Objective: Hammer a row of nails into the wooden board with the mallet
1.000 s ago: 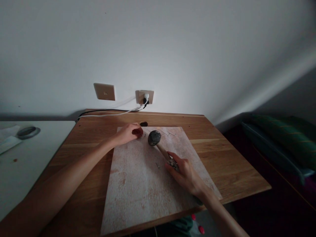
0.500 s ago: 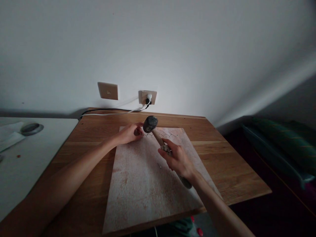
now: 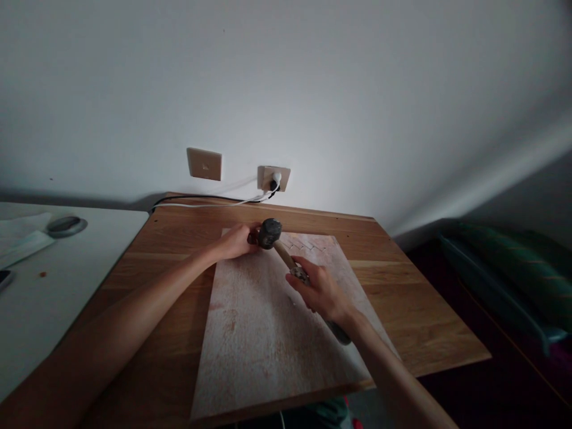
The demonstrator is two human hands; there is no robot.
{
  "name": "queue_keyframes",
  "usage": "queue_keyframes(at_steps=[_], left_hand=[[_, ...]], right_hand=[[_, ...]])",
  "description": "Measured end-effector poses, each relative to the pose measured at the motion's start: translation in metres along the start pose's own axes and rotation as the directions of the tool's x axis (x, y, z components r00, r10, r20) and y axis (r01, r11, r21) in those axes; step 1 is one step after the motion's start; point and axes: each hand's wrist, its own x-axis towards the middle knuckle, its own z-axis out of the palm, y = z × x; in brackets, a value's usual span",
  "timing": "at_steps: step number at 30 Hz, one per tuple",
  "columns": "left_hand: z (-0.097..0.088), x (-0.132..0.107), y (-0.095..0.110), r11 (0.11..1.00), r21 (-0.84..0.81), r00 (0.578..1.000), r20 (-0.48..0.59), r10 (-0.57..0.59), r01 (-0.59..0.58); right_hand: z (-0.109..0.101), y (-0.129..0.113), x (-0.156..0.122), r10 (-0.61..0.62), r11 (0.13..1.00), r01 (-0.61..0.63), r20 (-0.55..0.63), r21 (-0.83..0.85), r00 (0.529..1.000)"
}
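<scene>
In my right hand (image 3: 324,292) is a rubber mallet (image 3: 270,233), gripped round the middle of its wooden handle. Its black head is low over the far part of a whitish, worn wooden board (image 3: 250,333), right beside my left fingers. My left hand (image 3: 239,241) is closed in a pinch at the board's far left; the mallet head partly covers the fingertips, so what they hold cannot be made out. Several small thin nail-like pieces (image 3: 306,245) stand in a row along the board's far edge, to the right of the mallet head.
Beneath the board is a brown wooden table (image 3: 402,298) against the wall. Cables run along its back to a wall socket (image 3: 274,179). At left is a white table (image 3: 107,238) with a round grey object (image 3: 67,226). Green cushions (image 3: 504,268) lie at right.
The mallet head has come down slightly and closer to my left fingers, now covering part of them. The whole view has shifted a little. Both hands keep their grip.
</scene>
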Motion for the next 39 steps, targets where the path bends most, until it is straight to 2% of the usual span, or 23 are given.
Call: queue_keyframes(at_steps=[4, 7, 9, 12, 15, 18, 21, 25, 26, 29, 32, 34, 35, 37, 39], left_hand=[[0.002, 0.000, 0.000, 1.000, 0.020, 1.000, 0.005, 0.000, 0.000], [0.002, 0.000, 0.001, 1.000, 0.003, 1.000, 0.013, 0.018, -0.018], [-0.003, 0.001, 0.002, 1.000, 0.012, 0.997, 0.072, 0.018, -0.019], [-0.021, 0.003, 0.007, 0.995, 0.095, 0.988, 0.155, -0.004, -0.011], [-0.040, 0.003, 0.024, 0.975, 0.216, 0.977, 0.215, -0.002, -0.045], [-0.043, -0.002, 0.057, 0.940, 0.270, 0.938, 0.327, 0.115, -0.209], [-0.020, -0.014, 0.092, 0.865, 0.305, 0.892, 0.349, 0.287, -0.398], [0.032, -0.035, 0.115, 0.588, 0.476, 0.756, 0.416, 0.505, -0.654], [0.043, -0.039, 0.117, 0.528, 0.499, 0.726, 0.443, 0.527, -0.687], [0.067, -0.048, 0.118, 0.404, 0.557, 0.678, 0.481, 0.555, -0.726], [0.071, -0.048, 0.117, 0.365, 0.557, 0.649, 0.483, 0.588, -0.746], [0.063, -0.043, 0.109, 0.411, 0.521, 0.651, 0.461, 0.603, -0.748], [0.056, -0.040, 0.102, 0.454, 0.503, 0.669, 0.433, 0.604, -0.735], [0.039, -0.033, 0.081, 0.570, 0.499, 0.749, 0.314, 0.583, -0.653], [0.020, -0.027, 0.054, 0.737, 0.466, 0.854, 0.086, 0.512, -0.489]], right_hand=[[0.001, -0.001, 0.000, -0.019, 1.000, 0.019, -0.037, -0.004, 0.999], [0.001, 0.002, 0.001, -0.033, 0.999, 0.033, -0.015, -0.013, 0.999], [0.001, 0.005, 0.001, -0.024, 1.000, 0.024, -0.009, -0.015, 1.000], [-0.003, 0.012, -0.007, -0.001, 1.000, 0.002, -0.060, 0.012, 0.998], [-0.010, 0.026, -0.025, 0.025, 0.999, -0.022, -0.093, 0.037, 0.995], [-0.018, 0.046, -0.044, 0.056, 0.998, -0.055, -0.091, 0.017, 0.994], [-0.021, 0.065, -0.057, 0.072, 0.997, -0.074, -0.063, -0.019, 0.995], [-0.018, 0.075, -0.062, 0.063, 0.997, -0.065, -0.045, -0.042, 0.997], [-0.017, 0.075, -0.061, 0.056, 0.997, -0.059, -0.055, -0.046, 0.997], [-0.016, 0.072, -0.060, 0.014, 0.998, -0.020, -0.091, -0.066, 0.996], [-0.016, 0.070, -0.060, -0.029, 0.998, 0.023, -0.107, -0.060, 0.994], [-0.017, 0.069, -0.061, -0.012, 0.999, 0.007, -0.107, -0.051, 0.994], [-0.018, 0.069, -0.062, 0.008, 0.998, -0.014, -0.104, -0.053, 0.995], [-0.019, 0.069, -0.063, 0.036, 0.997, -0.043, -0.099, -0.065, 0.994], [-0.019, 0.069, -0.063, 0.036, 0.996, -0.044, -0.101, -0.077, 0.994]])
